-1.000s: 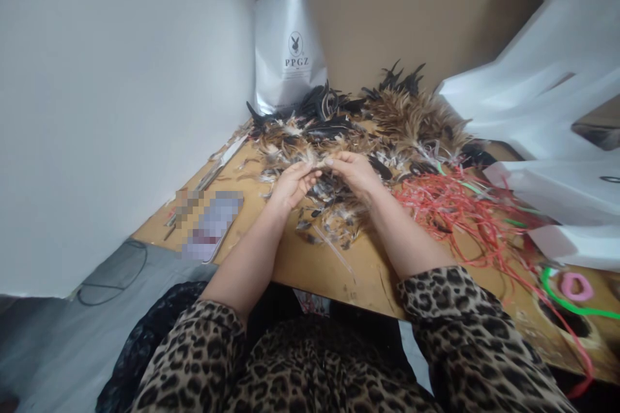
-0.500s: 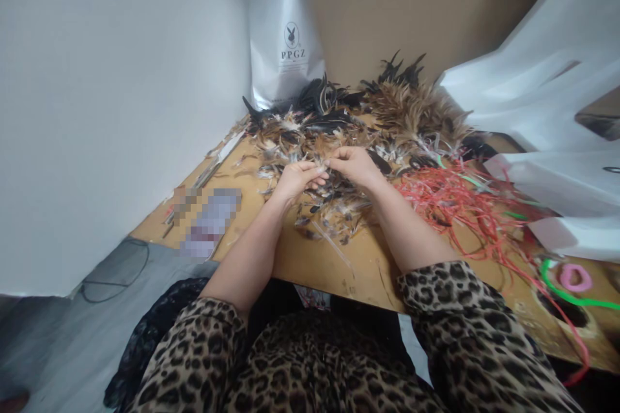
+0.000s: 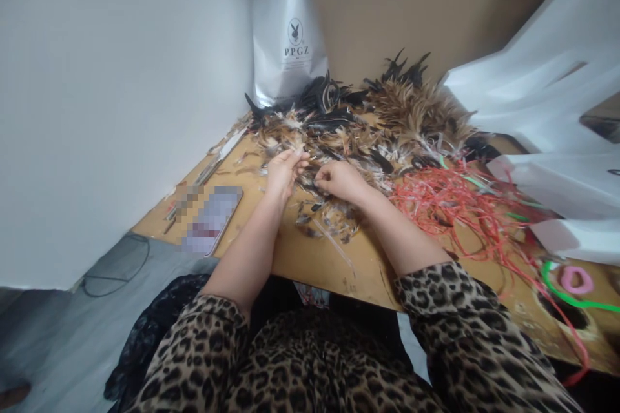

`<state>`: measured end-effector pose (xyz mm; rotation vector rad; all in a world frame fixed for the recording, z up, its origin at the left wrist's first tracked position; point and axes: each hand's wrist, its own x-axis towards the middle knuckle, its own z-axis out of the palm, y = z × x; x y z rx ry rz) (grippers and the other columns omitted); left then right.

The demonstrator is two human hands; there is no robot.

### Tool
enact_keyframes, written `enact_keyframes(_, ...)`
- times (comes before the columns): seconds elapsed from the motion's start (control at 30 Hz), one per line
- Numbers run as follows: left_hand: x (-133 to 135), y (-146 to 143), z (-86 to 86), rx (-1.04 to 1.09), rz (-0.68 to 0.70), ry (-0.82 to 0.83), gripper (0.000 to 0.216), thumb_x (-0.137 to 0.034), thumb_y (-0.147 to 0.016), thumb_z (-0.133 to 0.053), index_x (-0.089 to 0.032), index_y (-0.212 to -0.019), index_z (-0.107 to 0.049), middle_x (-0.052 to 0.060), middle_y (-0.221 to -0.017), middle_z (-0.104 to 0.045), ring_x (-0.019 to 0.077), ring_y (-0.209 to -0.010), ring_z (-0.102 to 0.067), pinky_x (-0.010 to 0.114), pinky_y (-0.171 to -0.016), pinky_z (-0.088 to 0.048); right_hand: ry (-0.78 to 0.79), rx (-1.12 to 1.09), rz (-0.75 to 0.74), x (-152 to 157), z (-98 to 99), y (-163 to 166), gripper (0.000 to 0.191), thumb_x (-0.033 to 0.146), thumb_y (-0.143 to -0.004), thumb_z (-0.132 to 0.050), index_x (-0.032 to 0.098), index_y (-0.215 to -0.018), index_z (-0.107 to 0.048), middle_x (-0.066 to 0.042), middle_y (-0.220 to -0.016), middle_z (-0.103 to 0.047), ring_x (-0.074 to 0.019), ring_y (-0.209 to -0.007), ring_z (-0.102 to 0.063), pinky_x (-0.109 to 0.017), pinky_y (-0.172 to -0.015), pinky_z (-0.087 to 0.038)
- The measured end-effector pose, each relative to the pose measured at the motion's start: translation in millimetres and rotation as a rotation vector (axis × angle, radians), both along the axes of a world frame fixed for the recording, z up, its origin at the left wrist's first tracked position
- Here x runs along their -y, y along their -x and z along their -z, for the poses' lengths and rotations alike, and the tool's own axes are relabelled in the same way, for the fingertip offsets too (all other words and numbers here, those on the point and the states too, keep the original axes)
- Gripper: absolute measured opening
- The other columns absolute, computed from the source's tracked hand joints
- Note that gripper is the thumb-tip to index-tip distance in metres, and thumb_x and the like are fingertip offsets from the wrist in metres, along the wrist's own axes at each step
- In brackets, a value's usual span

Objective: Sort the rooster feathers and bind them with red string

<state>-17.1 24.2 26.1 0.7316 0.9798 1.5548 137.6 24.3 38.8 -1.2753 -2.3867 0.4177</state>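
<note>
The left hand (image 3: 285, 174) and right hand (image 3: 341, 182) are hovering by feathers (image 3: 339, 139) lying loose on the desk (image 3: 303, 258), fingers pinching together, on what I cannot tell; a sideways forearm could be snagging red strings (image 3: 450, 197).

The silver-white bag (image 3: 276, 19) bore the black capitals "PPGZ" (image 3: 296, 51) beneath a rabbit-head emblem (image 3: 295, 31) set in an oval. Finer print (image 3: 296, 65) below the capitals was too small to read. The phone (image 3: 213, 219) was pixelated and its display illegible.
</note>
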Motion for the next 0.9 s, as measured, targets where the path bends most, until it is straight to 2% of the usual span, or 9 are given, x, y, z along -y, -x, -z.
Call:
enact_keyframes(0.17,0.7,-2.1,1.2,0.008,0.015,-0.004,0.017,-0.025,-0.068,-0.071,-0.012,-0.073,-0.061,0.002,-0.072,-0.068,0.0023,-0.050,-0.056,0.012,-0.044,-0.037,-0.113,0.190,0.059,5.8,-0.3,6.0,0.021,0.031,-0.073,-0.056,0.021,-0.085,-0.070,-0.006,-0.085,-0.069,-0.0192,-0.079,-0.060,-0.027,-0.067,-0.039)
enact_keyframes(0.37,-1.1,-1.5,4.8,0.018,0.035,-0.051,0.019,-0.026,-0.067,-0.072,-0.012,-0.072,-0.061,0.002,-0.070,-0.067,0.0027,-0.049,-0.055,0.012,-0.043,-0.035,0.091,0.382,0.151,8.1,-4.3,5.6,0.021,0.032,-0.070,-0.056,0.022,-0.080,-0.072,-0.007,-0.081,-0.070,-0.0200,-0.076,-0.062,-0.026,-0.064,-0.041)
enact_keyframes(0.43,-2.0,-1.0,6.5,0.010,0.044,-0.052,0.020,-0.027,-0.066,-0.072,-0.012,-0.072,-0.061,0.002,-0.070,-0.067,0.0030,-0.050,-0.055,0.012,-0.043,-0.035,0.111,0.408,0.157,7.2,-4.5,4.9,0.021,0.028,-0.069,-0.055,0.021,-0.078,-0.072,-0.008,-0.081,-0.070,-0.0202,-0.074,-0.062,-0.026,-0.063,-0.041)
enact_keyframes(0.57,-3.0,-0.4,8.6,-0.048,0.048,-0.034,0.022,-0.030,-0.065,-0.073,-0.012,-0.072,-0.061,0.003,-0.072,-0.068,0.0036,-0.051,-0.056,0.013,-0.044,-0.035,0.153,0.206,0.100,-0.5,-7.0,-3.9,0.018,0.022,-0.067,-0.054,0.018,-0.073,-0.070,-0.004,-0.073,-0.069,-0.0149,-0.066,-0.060,-0.022,-0.061,-0.040)
enact_keyframes(0.73,-1.0,-2.2,6.5,-0.149,0.093,-0.083,0.025,-0.032,-0.064,-0.073,-0.012,-0.075,-0.065,0.005,-0.079,-0.069,0.0043,-0.054,-0.056,0.014,-0.044,-0.035,0.362,-0.181,0.011,-11.5,-14.0,-22.3,0.015,0.023,-0.063,-0.058,0.014,-0.071,-0.068,0.000,-0.065,-0.066,-0.0097,-0.059,-0.054,-0.019,-0.059,-0.040)
enact_keyframes(0.9,4.9,-5.4,0.8,-0.342,0.194,-0.119,0.028,-0.036,-0.063,-0.074,-0.011,-0.075,-0.067,0.004,-0.062,-0.065,0.0038,-0.045,-0.049,0.015,-0.044,-0.035,0.539,-0.433,-0.007,-17.5,-13.0,-33.1,0.019,0.030,-0.060,-0.066,0.013,-0.069,-0.068,0.002,-0.060,-0.061,-0.0071,-0.054,-0.047,-0.021,-0.058,-0.038)
